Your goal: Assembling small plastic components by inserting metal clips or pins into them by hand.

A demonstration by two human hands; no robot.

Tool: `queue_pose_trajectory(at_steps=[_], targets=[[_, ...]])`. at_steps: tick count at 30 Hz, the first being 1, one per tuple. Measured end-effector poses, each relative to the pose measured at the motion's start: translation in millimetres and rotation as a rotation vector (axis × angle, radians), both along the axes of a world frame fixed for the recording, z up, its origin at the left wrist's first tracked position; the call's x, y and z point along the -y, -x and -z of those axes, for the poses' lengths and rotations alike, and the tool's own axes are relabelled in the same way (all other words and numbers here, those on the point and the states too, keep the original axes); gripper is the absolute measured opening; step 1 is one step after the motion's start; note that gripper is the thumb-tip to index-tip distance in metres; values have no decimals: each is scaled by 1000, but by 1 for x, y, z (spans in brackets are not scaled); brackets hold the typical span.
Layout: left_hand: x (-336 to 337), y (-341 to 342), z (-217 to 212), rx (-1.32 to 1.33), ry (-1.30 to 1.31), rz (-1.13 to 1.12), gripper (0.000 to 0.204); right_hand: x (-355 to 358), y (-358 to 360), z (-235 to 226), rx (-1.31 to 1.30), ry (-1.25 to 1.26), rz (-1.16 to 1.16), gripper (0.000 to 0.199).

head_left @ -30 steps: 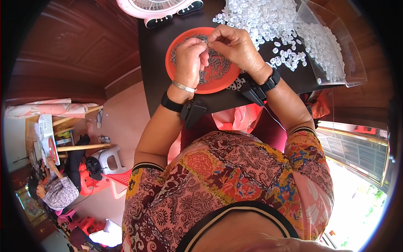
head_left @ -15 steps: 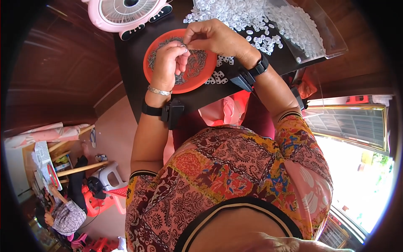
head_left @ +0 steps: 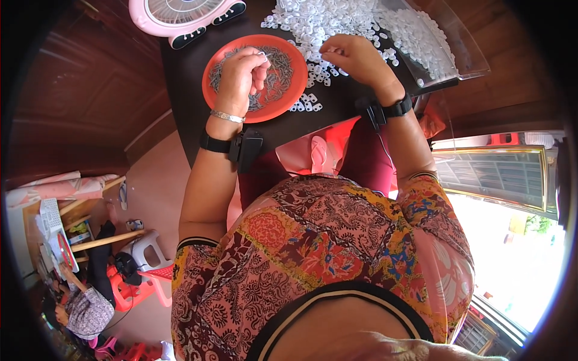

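Seen from above, the left hand (head_left: 241, 75) hovers over an orange plate (head_left: 220, 99) of small dark metal pieces (head_left: 283, 78), fingertips pinched together as if picking one out. Further right, the right hand (head_left: 358, 60) rests curled on a heap of white plastic parts (head_left: 319, 21) on the dark table (head_left: 186, 78), fingertips pinching one; both supplies sit within easy reach.

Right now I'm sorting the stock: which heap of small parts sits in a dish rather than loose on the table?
The grey metal bits, under the left hand: they fill the round orange plate. The white plastic pieces lie loose on the dark table.
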State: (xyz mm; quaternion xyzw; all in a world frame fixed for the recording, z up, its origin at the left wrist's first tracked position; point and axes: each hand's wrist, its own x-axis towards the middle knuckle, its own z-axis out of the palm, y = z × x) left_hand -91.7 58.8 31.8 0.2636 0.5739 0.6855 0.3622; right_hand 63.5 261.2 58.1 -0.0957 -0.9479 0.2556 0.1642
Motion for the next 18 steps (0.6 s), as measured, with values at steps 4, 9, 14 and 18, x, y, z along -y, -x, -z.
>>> queue_pose_trajectory(at_steps=[4, 9, 14, 18], targets=[[-1, 1, 2, 1, 6, -9, 19, -21, -16, 9, 22, -9, 129, 20], [-1, 1, 3, -3, 18, -14, 19, -7, -10, 17, 51, 104, 38, 20], [-3, 2, 3, -12, 10, -22, 17, 3, 5, 33, 30, -155, -54, 22], [-4, 3, 3, -7, -4, -20, 17, 3, 9, 32, 97, -128, -39, 18]])
